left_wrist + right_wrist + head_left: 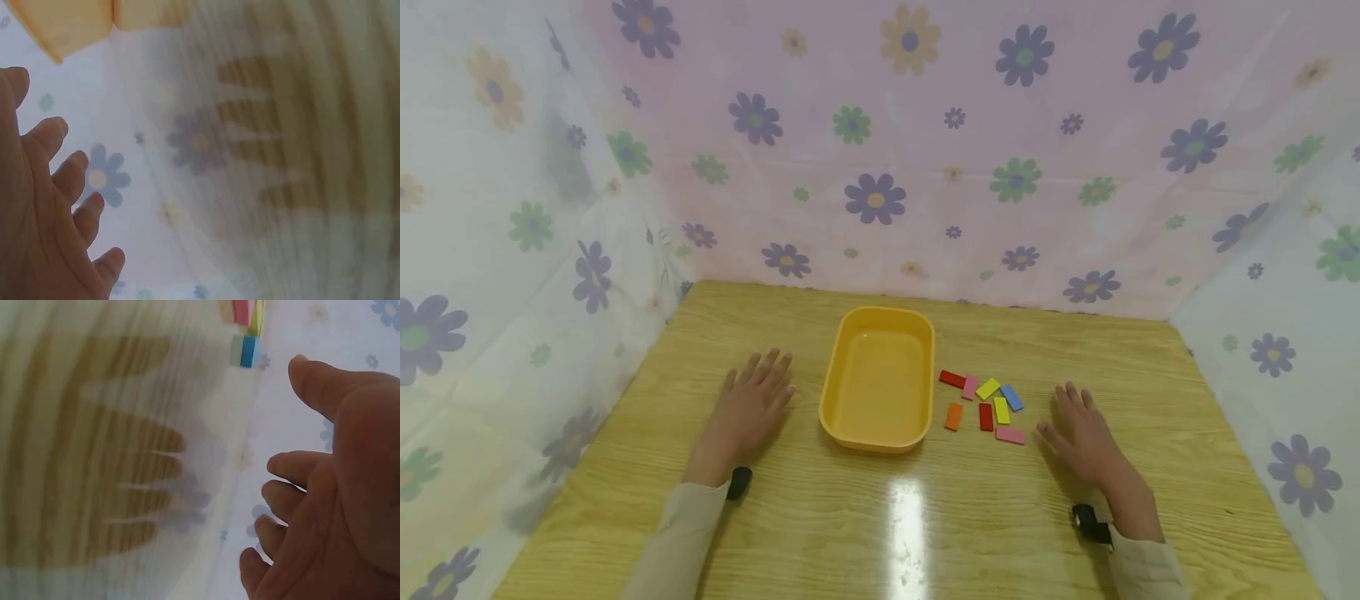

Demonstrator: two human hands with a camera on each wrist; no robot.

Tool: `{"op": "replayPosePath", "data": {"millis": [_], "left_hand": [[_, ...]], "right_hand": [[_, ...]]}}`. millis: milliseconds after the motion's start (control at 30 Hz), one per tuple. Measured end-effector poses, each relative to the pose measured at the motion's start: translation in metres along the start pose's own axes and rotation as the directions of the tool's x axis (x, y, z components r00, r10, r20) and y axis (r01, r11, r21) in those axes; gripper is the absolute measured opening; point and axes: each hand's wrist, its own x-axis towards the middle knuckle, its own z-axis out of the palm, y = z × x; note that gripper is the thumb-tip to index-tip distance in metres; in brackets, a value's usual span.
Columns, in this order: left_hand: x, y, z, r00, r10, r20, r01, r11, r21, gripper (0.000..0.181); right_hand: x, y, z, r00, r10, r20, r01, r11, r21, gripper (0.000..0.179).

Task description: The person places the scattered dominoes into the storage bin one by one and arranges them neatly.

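My left hand [751, 412] is palm down over the wooden table, left of a yellow plastic tray [831, 379], its fingers spread and holding nothing. On the other side, my right hand [1084, 433] also hovers palm down with relaxed fingers, to the right of several small coloured blocks. Nearest to it are a pink block [1010, 435] and a blue block [1012, 397]. Around these lie yellow blocks [988, 389], red blocks [986, 417], an orange block [953, 417] and another pink block [970, 387]. In the right wrist view the blue block [250, 351] stands beyond the thumb.
The glossy wooden table [820, 533] reflects both hands. A flowered cloth [925, 167] hangs behind the table and along both sides. Dark wrist straps with small cameras [740, 483] sit at the sleeve cuffs.
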Motion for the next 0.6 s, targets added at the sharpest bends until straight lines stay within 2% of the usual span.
{"op": "replayPosePath", "data": {"millis": [133, 300, 433, 600], "left_hand": [[-0.001, 0.011, 0.002, 0.999, 0.042, -0.003, -0.042, 0.999, -0.006, 0.060], [-0.002, 0.024, 0.003, 0.995, 0.095, -0.001, -0.095, 0.995, -0.036, 0.061], [-0.003, 0.035, 0.003, 0.991, 0.131, -0.004, -0.131, 0.991, -0.040, 0.062], [-0.001, 0.046, 0.004, 0.984, 0.179, -0.021, -0.180, 0.983, -0.043, 0.065]], "right_hand": [[-0.007, -0.009, 0.002, 0.999, -0.036, 0.028, 0.033, 0.993, 0.109, 0.077], [-0.015, -0.019, 0.005, 0.994, -0.052, 0.101, 0.029, 0.976, 0.217, 0.077], [-0.019, -0.025, 0.009, 0.988, -0.067, 0.137, 0.035, 0.975, 0.220, 0.074], [-0.018, -0.028, 0.012, 0.989, -0.093, 0.112, 0.068, 0.976, 0.209, 0.070]]}}
